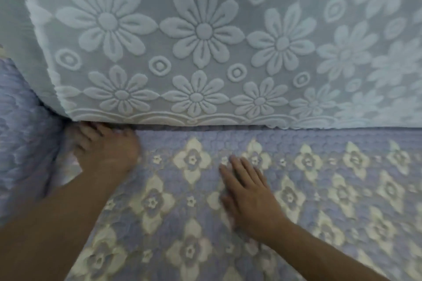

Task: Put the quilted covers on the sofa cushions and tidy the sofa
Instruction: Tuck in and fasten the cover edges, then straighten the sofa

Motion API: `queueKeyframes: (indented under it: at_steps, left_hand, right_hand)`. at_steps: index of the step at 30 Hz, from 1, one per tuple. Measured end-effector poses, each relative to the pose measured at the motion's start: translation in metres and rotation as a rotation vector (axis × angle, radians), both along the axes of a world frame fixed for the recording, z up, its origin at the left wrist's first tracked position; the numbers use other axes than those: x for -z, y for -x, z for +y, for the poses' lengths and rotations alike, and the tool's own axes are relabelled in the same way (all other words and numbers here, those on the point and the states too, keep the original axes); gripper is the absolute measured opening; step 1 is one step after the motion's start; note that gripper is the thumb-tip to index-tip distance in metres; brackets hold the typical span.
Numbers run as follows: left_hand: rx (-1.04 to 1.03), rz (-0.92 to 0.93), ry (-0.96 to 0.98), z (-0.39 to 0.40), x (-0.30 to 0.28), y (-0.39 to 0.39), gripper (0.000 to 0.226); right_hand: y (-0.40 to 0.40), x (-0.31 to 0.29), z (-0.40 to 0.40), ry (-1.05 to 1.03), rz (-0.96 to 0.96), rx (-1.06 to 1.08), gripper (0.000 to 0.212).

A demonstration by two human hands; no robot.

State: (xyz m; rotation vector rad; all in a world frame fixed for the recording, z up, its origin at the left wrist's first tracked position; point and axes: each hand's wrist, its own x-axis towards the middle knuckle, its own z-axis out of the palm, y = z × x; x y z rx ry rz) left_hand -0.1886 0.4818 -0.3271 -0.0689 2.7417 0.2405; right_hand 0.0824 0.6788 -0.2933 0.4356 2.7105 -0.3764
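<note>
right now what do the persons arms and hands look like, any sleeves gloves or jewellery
Both forearms are bare as far as the picture shows them, with no sleeve in view. The left hand and the right hand wear no gloves. No ring, watch or bracelet shows on either, though both hands are blurred, so a thin ring could be missed. No markings are visible.

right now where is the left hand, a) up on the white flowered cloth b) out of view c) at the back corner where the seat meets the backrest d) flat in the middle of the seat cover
c: the left hand reaches into the back corner, its fingers at the seam under the white flowered cloth.
</note>
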Motion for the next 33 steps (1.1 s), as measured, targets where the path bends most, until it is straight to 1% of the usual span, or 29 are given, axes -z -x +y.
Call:
queueKeyframes:
  at_steps: [1,2,4,5,6,7,8,9,10,12,15,16,17,19,20,22,23,24,26,27,29,31,33]
  left_hand:
    - [-0.016,0.041,-0.043,0.010,-0.008,-0.028,0.081]
    - [0.089,0.110,-0.097,0.029,-0.017,-0.062,0.078]
    - [0.436,0.204,-0.210,0.071,-0.025,-0.115,0.074]
    - [0.592,0.207,-0.254,0.098,-0.027,-0.131,0.074]
    - [0.726,0.200,-0.293,0.137,-0.026,-0.148,0.073]
    - [0.850,0.194,-0.307,0.173,-0.026,-0.159,0.072]
    - [0.934,0.165,-0.290,0.209,-0.025,-0.167,0.070]
    - [0.982,0.137,-0.237,0.239,-0.021,-0.170,0.068]
    - [0.976,0.130,-0.184,0.263,-0.017,-0.175,0.066]
    - [0.870,0.182,-0.060,0.306,-0.006,-0.190,0.061]
    - [0.717,0.223,0.033,0.319,0.005,-0.197,0.065]
    - [0.694,0.220,0.062,0.326,0.012,-0.201,0.066]
    - [0.667,0.204,0.081,0.331,0.010,-0.203,0.066]
    - [0.580,0.159,0.071,0.351,0.003,-0.207,0.066]
    - [0.522,0.124,0.058,0.358,0.007,-0.211,0.066]
    - [0.439,0.099,0.051,0.381,0.007,-0.212,0.066]
    - [0.429,0.118,0.063,0.384,0.007,-0.211,0.067]
    - [0.435,0.138,0.075,0.388,0.008,-0.210,0.067]
    - [0.445,0.153,0.105,0.387,0.010,-0.210,0.066]
    - [0.454,0.159,0.108,0.388,0.010,-0.215,0.066]
    - [0.473,0.209,0.090,0.387,0.009,-0.219,0.065]
    - [0.497,0.265,0.047,0.382,0.009,-0.217,0.061]
    - [0.578,0.263,0.081,0.367,0.009,-0.229,0.069]
  right_hand:
    - [-0.025,-0.003,0.031,-0.040,-0.023,0.081,0.066]
    - [-0.045,-0.007,0.068,-0.111,-0.043,0.152,0.070]
    - [-0.057,-0.011,0.140,-0.221,-0.060,0.267,0.075]
    - [-0.052,-0.012,0.169,-0.230,-0.068,0.297,0.076]
    - [-0.049,-0.009,0.197,-0.222,-0.076,0.302,0.080]
    - [-0.044,0.000,0.216,-0.210,-0.057,0.262,0.087]
    - [-0.033,0.008,0.229,-0.219,-0.018,0.213,0.095]
    - [-0.021,0.020,0.238,-0.227,-0.011,0.185,0.097]
    - [-0.009,0.029,0.246,-0.222,-0.007,0.190,0.092]
    - [0.014,0.044,0.276,-0.154,0.029,0.187,0.079]
    - [0.036,0.055,0.301,-0.153,0.099,0.118,0.066]
    - [0.027,0.062,0.303,-0.185,0.149,0.121,0.062]
    - [0.012,0.066,0.294,-0.211,0.183,0.124,0.059]
    - [-0.040,0.054,0.259,-0.070,0.245,0.155,0.058]
    - [-0.070,0.049,0.236,0.024,0.247,0.124,0.060]
    - [-0.127,0.031,0.230,0.117,0.180,0.034,0.059]
    - [-0.147,0.025,0.240,0.118,0.133,0.042,0.060]
    - [-0.158,0.021,0.261,0.075,0.124,0.090,0.061]
    - [-0.161,0.032,0.326,-0.141,0.199,0.265,0.066]
    - [-0.156,0.034,0.363,-0.243,0.192,0.386,0.071]
    - [-0.140,0.040,0.424,-0.328,0.104,0.523,0.079]
    - [-0.125,0.048,0.452,-0.356,0.083,0.517,0.076]
    - [-0.116,0.054,0.457,-0.348,0.062,0.495,0.072]
